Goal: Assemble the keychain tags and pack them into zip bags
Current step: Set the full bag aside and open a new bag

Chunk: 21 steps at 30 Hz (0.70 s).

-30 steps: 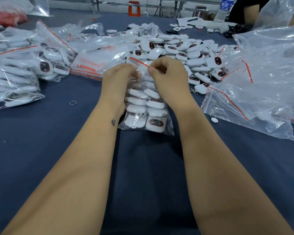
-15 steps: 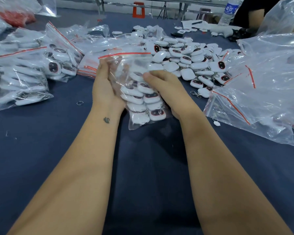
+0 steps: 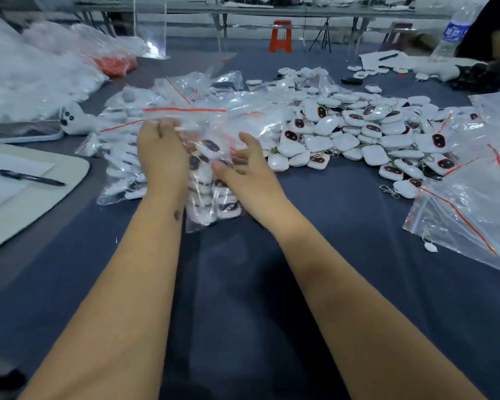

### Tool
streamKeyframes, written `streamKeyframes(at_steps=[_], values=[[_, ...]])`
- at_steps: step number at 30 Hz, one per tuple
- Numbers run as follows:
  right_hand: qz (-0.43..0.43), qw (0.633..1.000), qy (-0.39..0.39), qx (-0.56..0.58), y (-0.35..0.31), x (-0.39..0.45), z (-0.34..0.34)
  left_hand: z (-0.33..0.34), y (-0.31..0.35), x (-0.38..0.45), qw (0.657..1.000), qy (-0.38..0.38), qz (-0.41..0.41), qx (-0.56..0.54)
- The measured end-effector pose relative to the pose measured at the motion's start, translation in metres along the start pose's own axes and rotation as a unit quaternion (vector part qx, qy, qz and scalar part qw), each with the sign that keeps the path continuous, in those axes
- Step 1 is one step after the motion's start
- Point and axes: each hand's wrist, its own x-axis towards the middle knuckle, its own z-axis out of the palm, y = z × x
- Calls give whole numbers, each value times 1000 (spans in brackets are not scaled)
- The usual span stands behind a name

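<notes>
STEP: bag sealed since a second ago, now shifted left of loose tag pile (image 3: 358, 131) | LEFT: left hand (image 3: 162, 157) fingers curled on filled zip bag (image 3: 205, 157) | RIGHT: right hand (image 3: 248, 174) fingers spread, releasing | NEXT: likely stacking with packed bags (image 3: 122, 157)

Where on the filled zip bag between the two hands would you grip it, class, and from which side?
Pinch the flat band just under the red zip strip of the filled zip bag, coming from above. The tags bulge low down, so the top stays thin and free; the left hand is already at that part.
</notes>
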Motion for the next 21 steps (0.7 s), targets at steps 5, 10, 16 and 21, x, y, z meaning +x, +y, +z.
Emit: streamKeyframes(at_steps=[5, 10, 16, 21], values=[[-100, 955, -93, -265, -1, 8, 64, -35, 22, 54, 958, 136, 99, 231], [-101, 933, -119, -326, -3, 17, 49, 0, 14, 10, 916, 57, 311, 245], [-68, 902, 35, -426, 11, 18, -34, 66, -17, -19, 954, -197, 158, 161], [8, 914, 136, -383, 30, 1, -90, 83, -54, -20, 842, -249, 172, 446]])
